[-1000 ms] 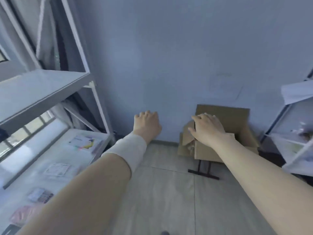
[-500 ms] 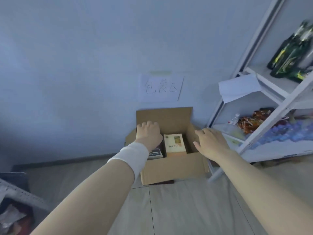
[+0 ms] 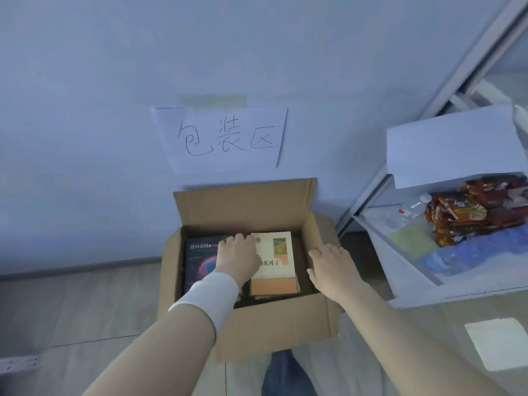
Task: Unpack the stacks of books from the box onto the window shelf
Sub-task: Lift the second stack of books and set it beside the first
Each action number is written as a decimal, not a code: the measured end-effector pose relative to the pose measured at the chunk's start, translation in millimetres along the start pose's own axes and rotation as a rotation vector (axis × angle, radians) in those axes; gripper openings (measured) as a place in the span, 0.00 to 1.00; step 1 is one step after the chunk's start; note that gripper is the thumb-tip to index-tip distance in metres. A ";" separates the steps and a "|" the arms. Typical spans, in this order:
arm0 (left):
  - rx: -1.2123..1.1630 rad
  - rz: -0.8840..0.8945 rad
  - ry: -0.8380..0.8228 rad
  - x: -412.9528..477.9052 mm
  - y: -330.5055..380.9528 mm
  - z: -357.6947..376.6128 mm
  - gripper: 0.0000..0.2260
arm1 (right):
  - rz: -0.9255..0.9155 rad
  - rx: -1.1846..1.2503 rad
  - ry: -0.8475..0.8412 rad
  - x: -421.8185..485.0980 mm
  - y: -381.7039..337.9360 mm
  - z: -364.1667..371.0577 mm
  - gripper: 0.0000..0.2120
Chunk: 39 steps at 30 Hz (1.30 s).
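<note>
An open cardboard box (image 3: 274,324) stands on the floor against the wall. Inside lie two stacks of books: a dark book with a glowing ring on its cover (image 3: 200,264) on the left, a cream and orange book (image 3: 278,270) on the right. My left hand (image 3: 237,258) reaches into the box, fingers curled down between the two stacks at the cream book's left edge. My right hand (image 3: 333,265) hovers over the box's right wall with fingers spread, holding nothing. The window shelf is out of view.
A white metal rack (image 3: 405,270) stands right of the box, holding snack packets (image 3: 474,207), a plastic bottle (image 3: 411,208) and blue packs. A handwritten paper sign (image 3: 225,138) hangs on the wall. A paper sheet (image 3: 498,341) lies on the floor. My knee (image 3: 285,372) shows below the box.
The view swung right from the window shelf to the box and came closer. Both hands moved down to the box; the left now reaches inside between the book stacks.
</note>
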<state>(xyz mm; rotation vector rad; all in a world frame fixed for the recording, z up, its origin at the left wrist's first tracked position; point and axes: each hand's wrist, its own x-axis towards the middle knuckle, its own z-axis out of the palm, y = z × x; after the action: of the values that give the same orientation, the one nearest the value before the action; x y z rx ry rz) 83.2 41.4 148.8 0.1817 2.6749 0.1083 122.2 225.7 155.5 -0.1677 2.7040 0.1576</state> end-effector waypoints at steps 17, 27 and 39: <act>-0.665 -0.512 -0.328 235.1 -28.7 271.2 0.27 | 0.292 0.676 -0.326 281.8 22.5 257.7 0.28; -0.900 -0.673 -0.455 250.5 -35.4 326.6 0.27 | 0.579 1.157 -0.376 324.3 27.4 321.6 0.34; -1.250 -0.623 -0.437 237.6 -36.4 304.2 0.15 | 0.606 1.490 -0.455 318.1 35.6 307.7 0.15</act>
<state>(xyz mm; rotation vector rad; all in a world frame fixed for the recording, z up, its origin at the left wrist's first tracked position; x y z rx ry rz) 4.0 54.2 -230.6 -0.8779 1.6940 1.2715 -44.9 273.0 -253.2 0.9602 1.7085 -1.3809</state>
